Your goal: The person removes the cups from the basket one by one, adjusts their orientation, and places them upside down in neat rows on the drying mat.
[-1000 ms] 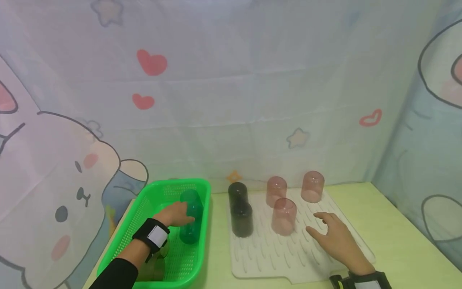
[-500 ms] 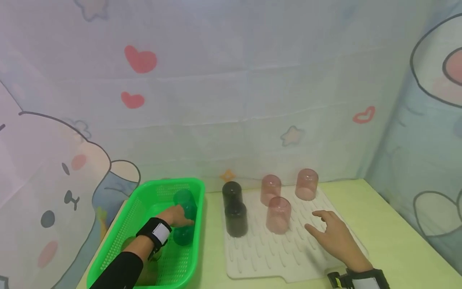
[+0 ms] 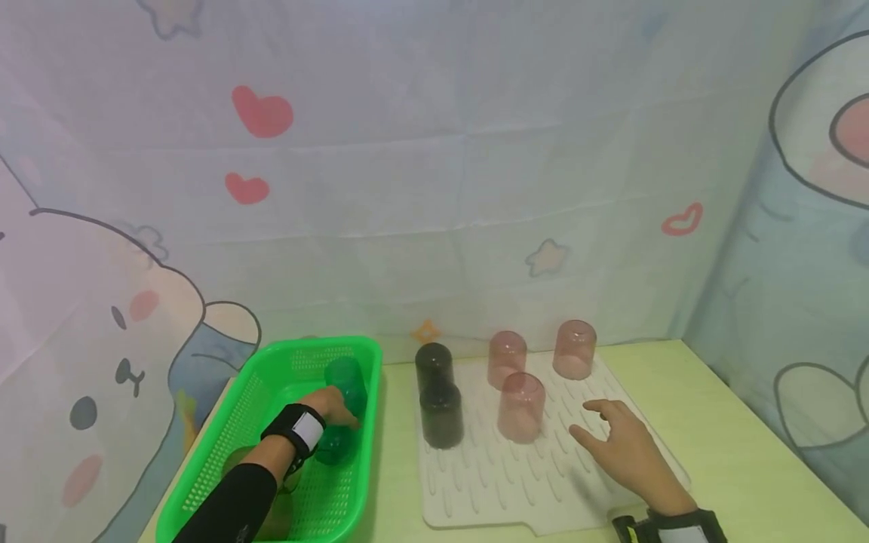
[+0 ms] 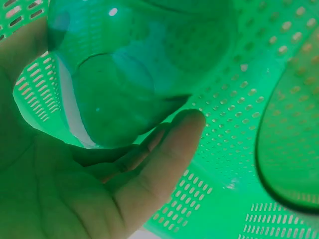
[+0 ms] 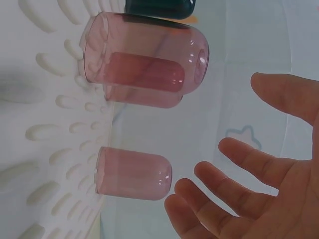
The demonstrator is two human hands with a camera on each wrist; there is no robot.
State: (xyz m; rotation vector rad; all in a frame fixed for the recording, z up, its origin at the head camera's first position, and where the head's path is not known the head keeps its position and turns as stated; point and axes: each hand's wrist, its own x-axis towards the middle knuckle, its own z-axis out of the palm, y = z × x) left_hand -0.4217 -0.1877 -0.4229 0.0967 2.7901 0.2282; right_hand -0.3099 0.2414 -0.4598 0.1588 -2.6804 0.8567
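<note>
My left hand (image 3: 331, 407) reaches down into the green basket (image 3: 376, 422). Its thumb and fingers curl round a teal glass (image 4: 114, 109), which also shows below the hand as a teal glass (image 3: 335, 446) in the head view. Behind the hand, a second teal glass (image 3: 345, 377) lies toward the far end of the basket. Over the white draining mat (image 3: 489, 490), my right hand (image 3: 624, 452) hovers with thumb and fingers spread and holds nothing. Closest to it are upturned pink glasses (image 3: 521, 407), seen sideways as a pink glass (image 5: 134, 174) in the right wrist view.
Two dark grey glasses (image 3: 441, 422) stand upside down along the mat's left side. Yellowish glass (image 3: 237, 456) shows beside the left forearm in the basket. Basket and mat sit side by side on a pale yellow table (image 3: 720, 422), with a printed cloth (image 3: 475, 188) behind.
My left hand has moved slightly toward the near end of the basket, and the nearer teal glass has shifted a little left. The right hand stays in place. The head view has turned slightly.
</note>
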